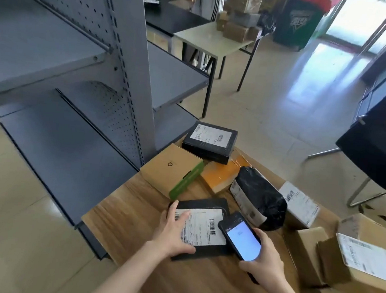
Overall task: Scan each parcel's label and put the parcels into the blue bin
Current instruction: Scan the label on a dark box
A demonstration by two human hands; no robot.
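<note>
Left hand (171, 230) flat, fingers straight, pressing black parcel (206, 203) on near wooden table (135, 222); right hand (265, 265) clasping scanner (242, 239) at label (201, 228) edge.

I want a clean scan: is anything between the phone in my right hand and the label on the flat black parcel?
Nothing visible lies between the phone and the label. The left hand rests on the flat black parcel, fingers over the label's left edge; the right barcode shows.

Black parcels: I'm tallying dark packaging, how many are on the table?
3: flat box under left hand, thick box at far edge, bag mid-table. Others may be hidden.
</note>
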